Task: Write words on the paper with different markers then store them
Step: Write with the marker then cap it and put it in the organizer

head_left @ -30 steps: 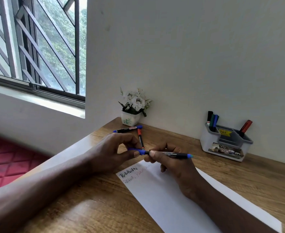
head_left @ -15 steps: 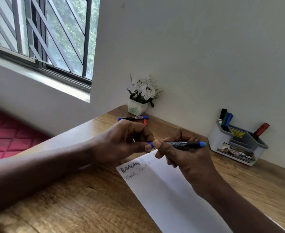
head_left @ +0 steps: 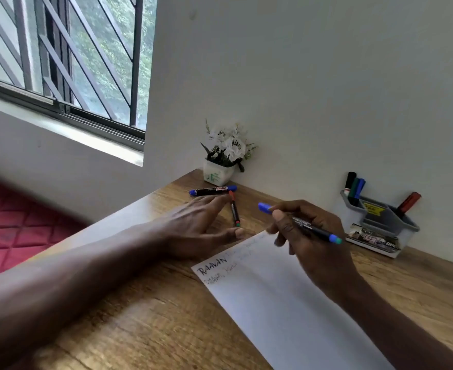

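The right hand curls its fingers and thumb round a slim black marker with a blue cap, held slantwise above the top edge of the smooth white sheet of paper. The left hand lies flat and relaxed on the grained wooden table, its straight fingertips just beside a thin red-capped marker and a thicker black marker with blue ends. Handwritten lines cross the paper's top corner. Against the wall stand a grey plastic organiser box holding upright markers and a small white square pot of white flowers.
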